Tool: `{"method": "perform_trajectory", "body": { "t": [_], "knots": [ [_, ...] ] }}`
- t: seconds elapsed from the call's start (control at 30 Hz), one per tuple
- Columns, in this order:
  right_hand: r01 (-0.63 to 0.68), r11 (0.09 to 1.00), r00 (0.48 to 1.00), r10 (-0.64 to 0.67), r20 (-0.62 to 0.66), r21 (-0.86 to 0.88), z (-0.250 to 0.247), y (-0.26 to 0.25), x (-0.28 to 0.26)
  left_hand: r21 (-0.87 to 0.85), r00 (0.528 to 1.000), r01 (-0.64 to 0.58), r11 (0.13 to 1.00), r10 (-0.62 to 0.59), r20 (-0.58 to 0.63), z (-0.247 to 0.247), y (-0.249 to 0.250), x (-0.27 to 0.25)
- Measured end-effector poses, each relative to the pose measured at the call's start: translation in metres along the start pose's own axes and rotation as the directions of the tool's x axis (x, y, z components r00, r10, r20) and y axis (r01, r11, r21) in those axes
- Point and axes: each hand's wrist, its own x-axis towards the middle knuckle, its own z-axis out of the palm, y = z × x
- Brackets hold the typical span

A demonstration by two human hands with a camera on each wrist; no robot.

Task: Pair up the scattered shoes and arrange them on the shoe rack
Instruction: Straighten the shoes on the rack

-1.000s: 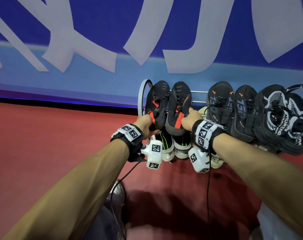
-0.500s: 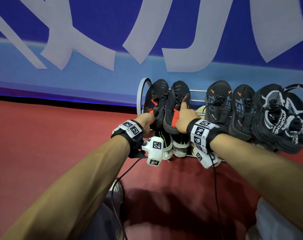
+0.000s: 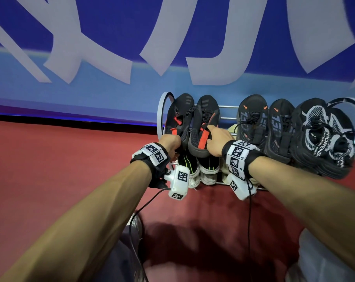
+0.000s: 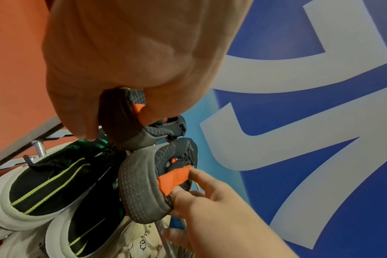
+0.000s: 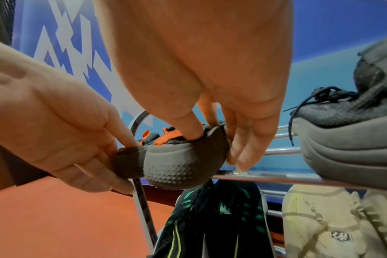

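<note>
The shoe rack, a metal-rail frame with a rounded end loop at each side, stands on a red floor against a blue banner bearing large white strokes that cannot be read as words.

Top rail, left end: a pair of black shoes with orange tabs, toes toward the banner, heels at the front edge. The left hand grips the heel of the left black-and-orange shoe; in the left wrist view the thumb presses on the orange heel tab and the fingers curl under the sole. The right hand holds the heel of the right black-and-orange shoe: in the right wrist view the thumb is tucked into the heel collar, the fingers lie along the outer side, and the index finger extends forward over the opening. The two heels touch.

Top rail, middle: a black pair with small orange marks and faded digits, possibly "152". Top rail, right end: a black-and-white knit pair with white lettering reading "FORENS", the rest unclear.

Lower rail, left end: black shoes with yellow-green stripes and white soles. Beside them, cream shoes with a small hexagonal emblem, unreadable.
</note>
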Motion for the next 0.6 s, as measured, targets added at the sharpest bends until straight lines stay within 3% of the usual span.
{"method": "perform_trajectory", "body": {
  "t": [0.13, 0.27, 0.33, 0.43, 0.53, 0.6],
  "knots": [
    [0.013, 1.0, 1.0, -0.013, 0.01, -0.008, -0.002, 0.002, -0.002, 0.013, 0.996, -0.082, 0.997, 0.082, -0.025, 0.004, 0.0, 0.004],
    [0.035, 0.999, 0.999, -0.035, 0.038, -0.018, -0.005, 0.001, -0.004, -0.019, 0.971, -0.064, 0.998, 0.057, -0.234, 0.013, 0.011, -0.014],
    [0.046, 0.999, 0.997, -0.046, 0.061, -0.008, -0.007, 0.002, -0.004, 0.07, 0.929, -0.042, 0.997, 0.064, -0.364, 0.016, 0.015, -0.022],
    [0.07, 0.997, 0.992, -0.072, 0.106, 0.021, -0.017, 0.01, -0.008, 0.329, 0.866, -0.21, 0.921, 0.331, -0.375, 0.017, 0.014, -0.03],
    [0.106, 0.992, 0.993, -0.11, 0.048, 0.069, -0.038, 0.024, -0.019, 0.522, 0.727, -0.416, 0.745, 0.617, -0.301, 0.013, 0.009, -0.034],
    [0.116, 0.991, 0.993, -0.114, -0.023, 0.07, -0.053, 0.036, -0.025, 0.55, 0.653, -0.523, 0.651, 0.721, -0.232, 0.015, 0.011, -0.038]
  ]
}}
